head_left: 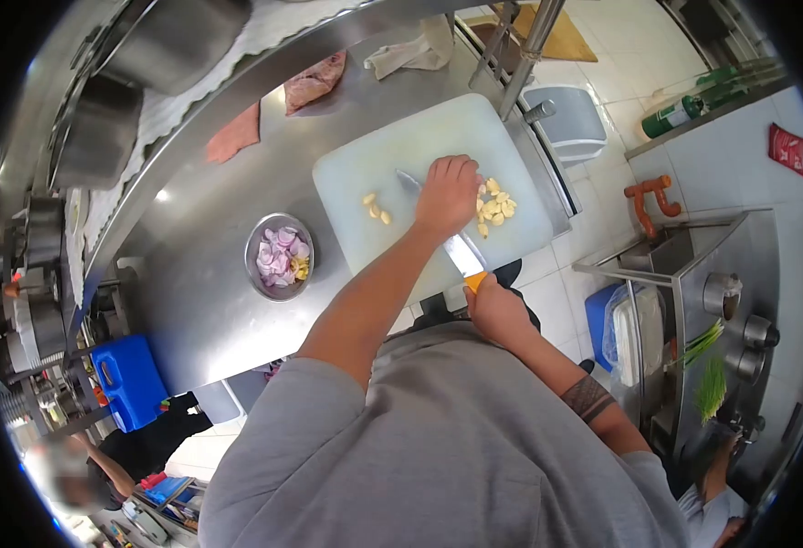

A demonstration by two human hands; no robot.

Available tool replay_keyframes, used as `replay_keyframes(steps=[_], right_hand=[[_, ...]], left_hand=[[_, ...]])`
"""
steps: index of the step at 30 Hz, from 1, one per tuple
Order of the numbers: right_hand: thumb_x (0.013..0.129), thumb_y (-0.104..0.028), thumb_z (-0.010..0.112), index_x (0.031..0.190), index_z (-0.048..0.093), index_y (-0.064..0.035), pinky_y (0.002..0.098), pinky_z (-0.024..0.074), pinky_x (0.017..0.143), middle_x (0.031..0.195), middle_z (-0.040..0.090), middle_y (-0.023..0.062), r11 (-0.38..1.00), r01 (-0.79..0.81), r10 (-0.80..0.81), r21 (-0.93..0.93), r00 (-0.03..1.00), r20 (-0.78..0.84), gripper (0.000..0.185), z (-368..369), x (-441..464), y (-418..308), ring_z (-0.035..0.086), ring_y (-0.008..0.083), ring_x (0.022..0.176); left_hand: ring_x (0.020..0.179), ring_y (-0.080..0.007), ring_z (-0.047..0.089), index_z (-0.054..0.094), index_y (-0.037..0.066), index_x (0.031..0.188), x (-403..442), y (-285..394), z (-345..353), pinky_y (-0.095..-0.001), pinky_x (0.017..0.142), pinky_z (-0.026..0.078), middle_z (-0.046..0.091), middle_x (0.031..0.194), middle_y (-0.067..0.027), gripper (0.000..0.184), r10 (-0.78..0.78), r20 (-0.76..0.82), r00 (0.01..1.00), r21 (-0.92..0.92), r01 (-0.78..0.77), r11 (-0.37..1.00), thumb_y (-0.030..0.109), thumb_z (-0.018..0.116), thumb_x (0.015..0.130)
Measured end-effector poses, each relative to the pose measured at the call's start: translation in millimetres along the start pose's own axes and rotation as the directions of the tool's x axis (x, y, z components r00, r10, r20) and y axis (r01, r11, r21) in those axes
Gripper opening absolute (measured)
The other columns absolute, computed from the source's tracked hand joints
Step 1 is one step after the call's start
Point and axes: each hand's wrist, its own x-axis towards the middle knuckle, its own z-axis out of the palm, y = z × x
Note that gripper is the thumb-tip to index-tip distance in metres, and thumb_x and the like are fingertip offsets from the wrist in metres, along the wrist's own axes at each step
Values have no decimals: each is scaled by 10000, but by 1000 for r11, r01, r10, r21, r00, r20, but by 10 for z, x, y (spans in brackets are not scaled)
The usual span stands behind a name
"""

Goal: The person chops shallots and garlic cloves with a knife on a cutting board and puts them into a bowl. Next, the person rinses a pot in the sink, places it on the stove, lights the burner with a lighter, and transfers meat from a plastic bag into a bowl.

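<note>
A knife with a yellow handle (476,280) lies slanted over the white cutting board (365,164), its tip pointing up and left. My right hand (500,312) is closed round that handle at the board's near edge. Across the middle of the blade reaches my left hand (449,194), its fingers bent together beside the pile of garlic cloves (495,205); what they hold, if anything, is hidden. Several more cloves (376,208) lie apart on the board's left part. Left of the board, a steel bowl (251,265) holds sliced purple onion (280,256) and some yellow pieces.
Raw meat (314,82), a flat pink piece (235,135) and a cloth (410,55) lie at the steel counter's back. Pots (98,128) stand on the left shelf. Other people (123,457) are at the lower left and lower right (716,493).
</note>
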Motion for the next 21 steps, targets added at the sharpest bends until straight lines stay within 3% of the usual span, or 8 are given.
replay_keyframes(steps=[4,6,7,10,12,15,18,21], right_hand=[[1070,-424,554,1000,560,-3,505,580,652,819,720,224,972,227,-215,61,963,-160,426,-18,77,257,730,400,701],[1081,-467,546,934,546,-41,392,517,488,698,633,116,795,-134,25,592,982,188,451,-299,-118,92,621,253,490],[1081,-467,546,934,546,-41,392,517,488,698,633,116,797,-130,20,591,982,189,451,-283,-116,119,621,253,490],[1085,-527,529,907,520,-90,299,405,392,639,508,23,482,-221,-190,848,918,348,472,-195,-102,273,461,136,396],[1087,-550,504,901,508,-128,313,380,371,620,474,19,264,-446,-335,855,789,516,462,-156,-76,307,426,142,379],[1082,-579,491,907,504,-135,311,356,353,611,443,5,106,-564,-407,819,727,553,478,-29,21,464,394,138,370],[1090,-569,475,913,504,-139,315,356,349,603,436,6,36,-583,-416,812,729,543,467,-102,-6,436,386,142,362],[1098,-561,461,912,504,-140,309,351,346,598,437,8,-18,-513,-439,858,775,454,462,-201,-65,342,389,144,357]], left_hand=[[1110,-361,573,628,18,1137,57,-71,-349,-494,1011,458,630,1199,-162,180,-217,-251,944,-115,193,974,118,606,990],[1071,-369,595,650,7,1118,-127,45,-859,-467,957,511,637,1191,-174,168,-604,-73,793,-355,546,759,64,591,970],[1071,-369,595,650,7,1118,-314,5,-979,-467,957,511,637,1191,-174,168,-606,-78,792,-352,546,760,64,591,970],[1062,-376,617,665,4,1131,-834,-188,-1102,-455,921,546,641,1197,-173,198,-420,8,907,43,419,907,25,586,950],[1086,-390,627,678,11,1152,-1001,-270,-1107,-463,943,548,644,1192,-176,235,-307,142,941,202,276,940,6,586,935],[1098,-389,618,677,13,1129,-1113,-239,-978,-453,969,533,645,1173,-171,206,-319,175,931,49,316,948,20,612,933],[1071,-385,613,663,16,1106,-935,235,-837,-458,961,518,646,1154,-161,175,-246,-31,969,-136,239,961,34,634,934],[1053,-388,605,645,17,1096,-755,552,-642,-479,944,505,645,1150,-160,167,-231,15,973,-327,223,918,51,657,934]])
